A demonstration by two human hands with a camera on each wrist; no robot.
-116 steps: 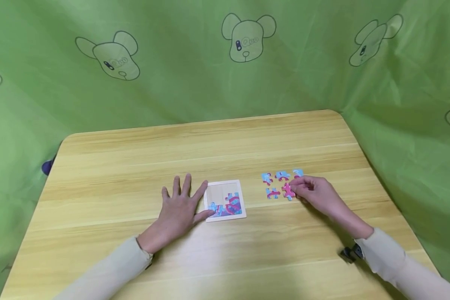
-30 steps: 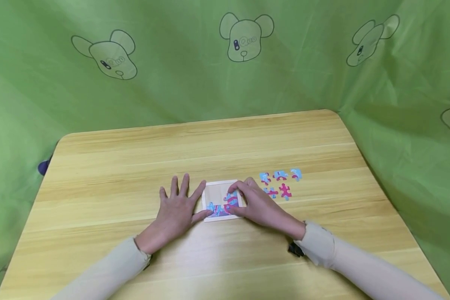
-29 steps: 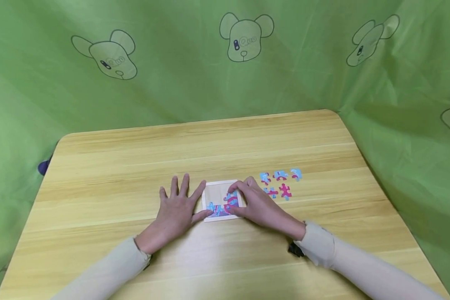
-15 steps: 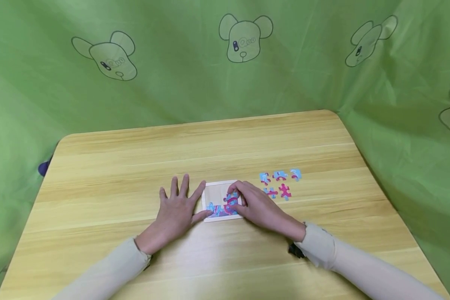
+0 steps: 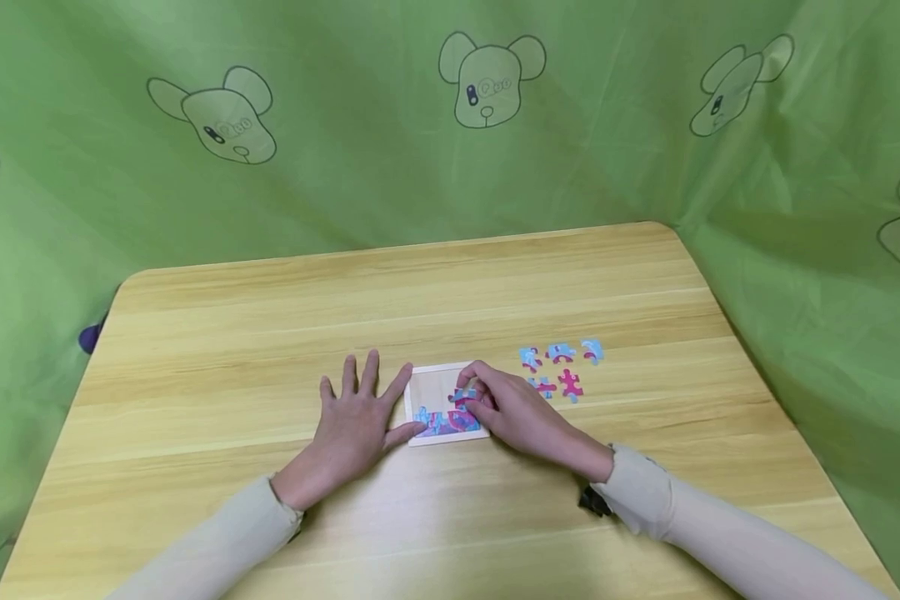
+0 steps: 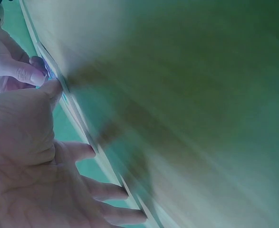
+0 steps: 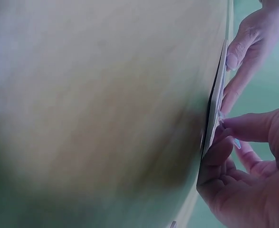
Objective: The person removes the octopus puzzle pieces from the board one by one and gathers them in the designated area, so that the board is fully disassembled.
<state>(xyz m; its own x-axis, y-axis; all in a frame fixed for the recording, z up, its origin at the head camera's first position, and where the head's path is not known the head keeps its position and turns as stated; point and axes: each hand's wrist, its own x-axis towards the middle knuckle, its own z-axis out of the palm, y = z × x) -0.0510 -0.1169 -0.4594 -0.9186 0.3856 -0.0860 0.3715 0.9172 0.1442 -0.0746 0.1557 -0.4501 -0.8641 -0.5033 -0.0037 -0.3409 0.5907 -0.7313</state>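
Note:
A pale wooden puzzle frame (image 5: pixel 442 367) lies near the middle of the table in the head view. A row of blue, pink and purple puzzle pieces (image 5: pixel 441 424) lines its near side. My left hand (image 5: pixel 351 427) is spread flat at the left, thumb and index fingertip at the frame's left rim. With thumb and fingers my right hand (image 5: pixel 521 410) pinches a blue and pink puzzle piece (image 5: pixel 462 396), tilted over the frame's right side. In the right wrist view a sliver of puzzle piece (image 7: pixel 237 143) shows between the fingers; most of it is hidden.
Several loose puzzle pieces lie right of the frame, among them a pink puzzle piece (image 5: pixel 570 384) and a blue puzzle piece (image 5: pixel 592 350). The wooden table (image 5: pixel 345 308) is enclosed by a green curtain (image 5: pixel 367 167) at the back and sides.
My right hand has moved left from the loose pieces to the frame. Over the last second its thumb shifts up and the pinched piece tilts above the near row. The left hand stays put.

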